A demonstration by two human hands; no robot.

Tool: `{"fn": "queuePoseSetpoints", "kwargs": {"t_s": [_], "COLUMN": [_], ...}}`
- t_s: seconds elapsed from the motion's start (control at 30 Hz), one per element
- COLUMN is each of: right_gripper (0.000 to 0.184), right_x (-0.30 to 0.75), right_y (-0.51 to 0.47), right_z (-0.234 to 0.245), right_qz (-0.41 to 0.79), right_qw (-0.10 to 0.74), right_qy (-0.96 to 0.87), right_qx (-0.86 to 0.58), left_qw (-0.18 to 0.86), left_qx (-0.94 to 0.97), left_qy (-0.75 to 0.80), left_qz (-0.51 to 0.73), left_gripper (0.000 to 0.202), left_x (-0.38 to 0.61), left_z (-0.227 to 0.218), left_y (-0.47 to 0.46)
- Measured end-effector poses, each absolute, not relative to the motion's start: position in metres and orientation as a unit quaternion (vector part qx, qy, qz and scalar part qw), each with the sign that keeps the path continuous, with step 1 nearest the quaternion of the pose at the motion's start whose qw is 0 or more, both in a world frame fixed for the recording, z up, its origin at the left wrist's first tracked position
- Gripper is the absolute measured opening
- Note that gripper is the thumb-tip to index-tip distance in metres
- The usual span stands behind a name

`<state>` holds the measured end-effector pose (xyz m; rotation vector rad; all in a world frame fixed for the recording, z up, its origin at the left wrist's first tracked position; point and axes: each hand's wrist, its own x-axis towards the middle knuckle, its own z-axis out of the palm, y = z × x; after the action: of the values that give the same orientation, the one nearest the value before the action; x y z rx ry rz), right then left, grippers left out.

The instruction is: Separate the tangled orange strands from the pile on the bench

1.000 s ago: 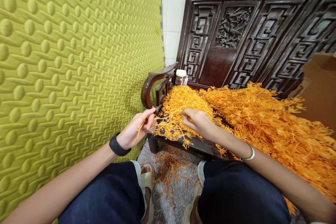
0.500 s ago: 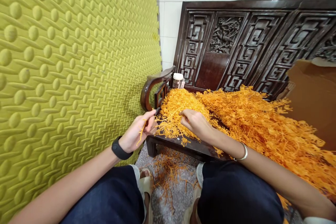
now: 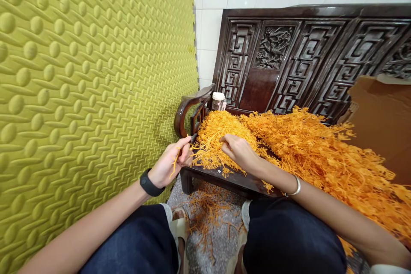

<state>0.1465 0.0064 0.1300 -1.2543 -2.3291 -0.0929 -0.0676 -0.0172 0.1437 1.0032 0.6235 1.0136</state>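
Note:
My left hand point(image 3: 175, 158) is closed round an orange branched sprig point(image 3: 174, 165), its thin stem crossing the palm and its twigs reaching right. A small dark piece shows by the thumb tip; I cannot tell whether it is held. My right hand point(image 3: 240, 150) hovers over a heap of small orange sprigs point(image 3: 221, 126), thumb and forefinger pinched together. What lies between those fingertips blends into the orange behind. The heap covers the left end of a dark wooden bench point(image 3: 221, 175). Longer orange branches point(image 3: 321, 154) spread beyond my right forearm.
A white-lidded cup point(image 3: 218, 101) stands behind the heap, by the curved armrest point(image 3: 181, 117). Yellow-green foam matting point(image 3: 96, 72) rises along the left. Brown cardboard point(image 3: 382, 124) leans at the right against the carved backrest. Stripped orange stems point(image 3: 207, 214) litter the floor between my feet.
The view has shifted slightly, so the bench sits a little lower in it. Both hands keep nearly the same pose over the heap.

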Motion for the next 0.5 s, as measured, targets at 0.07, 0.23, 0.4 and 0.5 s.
{"fn": "queuePoseSetpoints", "kwargs": {"t_s": [0.07, 0.23, 0.4, 0.5], "right_gripper": [0.010, 0.011, 0.022, 0.025], "right_x": [0.145, 0.166, 0.204, 0.207], "right_y": [0.007, 0.021, 0.046, 0.054], "right_z": [0.131, 0.128, 0.110, 0.098], "right_qz": [-0.031, -0.052, -0.036, 0.000], "right_qw": [0.244, 0.249, 0.300, 0.322], "right_qy": [-0.849, -0.799, -0.753, -0.768], "right_qx": [-0.468, -0.546, -0.585, -0.553], "left_qw": [0.713, 0.711, 0.707, 0.720], "left_qx": [0.450, 0.441, 0.414, 0.407], "left_qy": [0.280, 0.307, 0.311, 0.300], "left_qz": [0.459, 0.453, 0.481, 0.475], "left_gripper": [0.049, 0.047, 0.045, 0.044], "left_x": [-0.065, -0.070, -0.088, -0.089], "left_z": [0.144, 0.147, 0.145, 0.142], "left_y": [-0.018, -0.024, -0.022, -0.014]}}
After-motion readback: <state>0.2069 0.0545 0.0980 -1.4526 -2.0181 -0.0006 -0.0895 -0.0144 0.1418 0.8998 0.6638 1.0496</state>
